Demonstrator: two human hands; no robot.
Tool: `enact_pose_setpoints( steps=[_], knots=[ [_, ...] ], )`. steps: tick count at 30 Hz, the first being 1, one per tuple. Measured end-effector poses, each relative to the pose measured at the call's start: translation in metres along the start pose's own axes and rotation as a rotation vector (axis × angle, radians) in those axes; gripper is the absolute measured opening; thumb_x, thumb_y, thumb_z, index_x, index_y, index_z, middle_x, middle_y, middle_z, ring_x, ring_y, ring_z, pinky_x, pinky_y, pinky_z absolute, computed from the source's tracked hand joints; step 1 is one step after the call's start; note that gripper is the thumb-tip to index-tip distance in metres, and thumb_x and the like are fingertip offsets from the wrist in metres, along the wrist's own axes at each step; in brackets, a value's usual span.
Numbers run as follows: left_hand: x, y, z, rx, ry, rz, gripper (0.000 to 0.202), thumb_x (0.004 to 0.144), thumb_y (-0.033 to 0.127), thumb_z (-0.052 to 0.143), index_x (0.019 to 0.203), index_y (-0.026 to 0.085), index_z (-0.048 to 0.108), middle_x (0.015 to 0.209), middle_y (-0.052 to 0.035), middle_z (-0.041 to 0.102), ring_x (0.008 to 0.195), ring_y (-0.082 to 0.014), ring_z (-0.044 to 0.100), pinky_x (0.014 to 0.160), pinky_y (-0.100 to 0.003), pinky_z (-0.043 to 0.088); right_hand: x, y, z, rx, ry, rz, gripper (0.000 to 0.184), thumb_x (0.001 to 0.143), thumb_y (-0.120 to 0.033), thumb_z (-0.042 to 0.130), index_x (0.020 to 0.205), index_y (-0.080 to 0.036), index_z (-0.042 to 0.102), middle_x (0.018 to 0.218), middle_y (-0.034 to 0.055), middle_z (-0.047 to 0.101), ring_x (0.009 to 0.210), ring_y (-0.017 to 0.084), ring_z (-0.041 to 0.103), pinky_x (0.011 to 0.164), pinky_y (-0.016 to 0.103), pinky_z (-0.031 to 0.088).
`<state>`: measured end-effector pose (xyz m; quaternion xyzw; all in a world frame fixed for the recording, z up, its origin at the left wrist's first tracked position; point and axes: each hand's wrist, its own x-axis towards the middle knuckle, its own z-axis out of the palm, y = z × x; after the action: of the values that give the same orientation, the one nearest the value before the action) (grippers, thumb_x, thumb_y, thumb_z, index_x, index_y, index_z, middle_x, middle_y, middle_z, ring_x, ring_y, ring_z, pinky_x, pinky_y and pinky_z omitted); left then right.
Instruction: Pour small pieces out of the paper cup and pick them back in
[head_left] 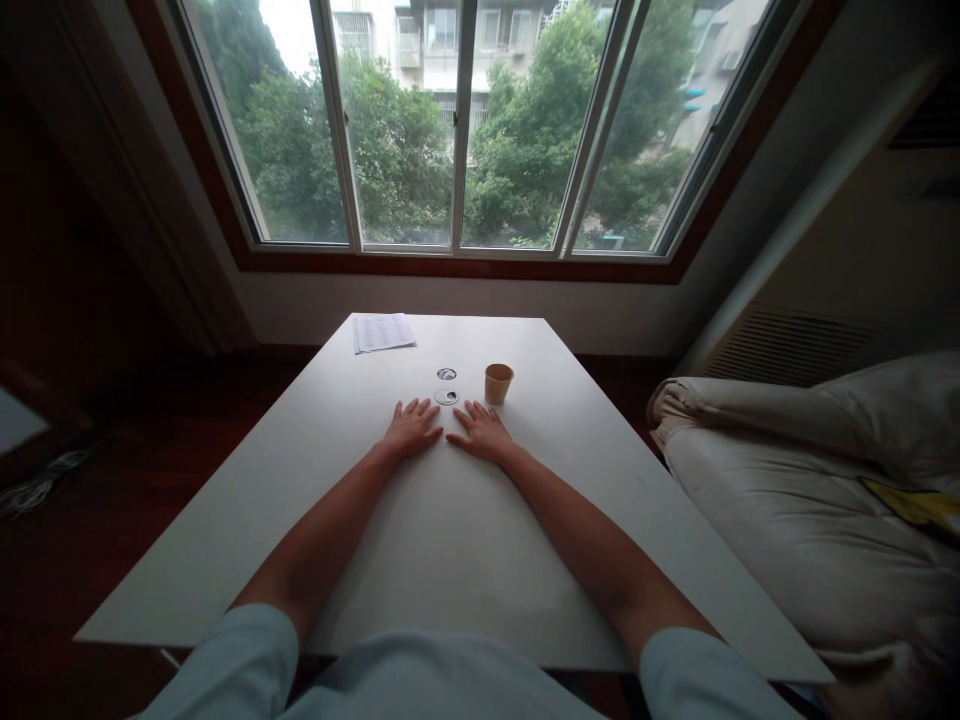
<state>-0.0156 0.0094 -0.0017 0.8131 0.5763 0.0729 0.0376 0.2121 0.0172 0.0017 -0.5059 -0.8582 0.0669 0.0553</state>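
My left hand [411, 428] lies flat on the white table [300, 480], fingers stretched out, holding nothing. My right hand [482, 431] lies flat beside it, palm down, fingers spread and also empty. Just beyond the fingertips sit two small round objects: one [446, 397] close to the hands and another [446, 374] a little farther back. A brown paper cup [498, 383] stands upright just beyond my right hand, apart from it.
A sheet of printed paper [383, 332] lies at the table's far left edge. A large window [465, 130] fills the wall behind. A pale cushioned seat or bedding [810, 480] sits right of the table. Dark wooden floor lies to the left.
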Motion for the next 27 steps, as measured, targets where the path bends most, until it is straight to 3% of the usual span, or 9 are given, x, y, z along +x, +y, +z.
enact_pose_setpoints(
  steps=[10,27],
  knots=[
    [-0.001,-0.001,0.003,-0.015,-0.002,0.005,0.067,0.094,0.064,0.034,0.152,0.032,0.035,0.164,-0.0053,0.024,0.15,-0.0312,0.018,0.12,-0.056,0.014,0.003,0.014,0.007,0.004,0.121,-0.052,0.065,0.096,-0.063,0.039,0.149,-0.027,0.043,0.159,0.009,0.033,0.146,0.03,0.028,0.118,0.046,0.021],
    [0.0,-0.006,0.008,-0.036,0.033,0.027,0.063,0.094,0.061,0.036,0.149,0.032,0.039,0.162,-0.0055,0.029,0.149,-0.0301,0.022,0.12,-0.056,0.017,0.004,0.017,0.011,0.011,0.156,-0.084,0.06,0.097,-0.06,0.041,0.146,-0.026,0.047,0.157,0.0093,0.036,0.145,0.029,0.031,0.118,0.046,0.025]
  ],
)
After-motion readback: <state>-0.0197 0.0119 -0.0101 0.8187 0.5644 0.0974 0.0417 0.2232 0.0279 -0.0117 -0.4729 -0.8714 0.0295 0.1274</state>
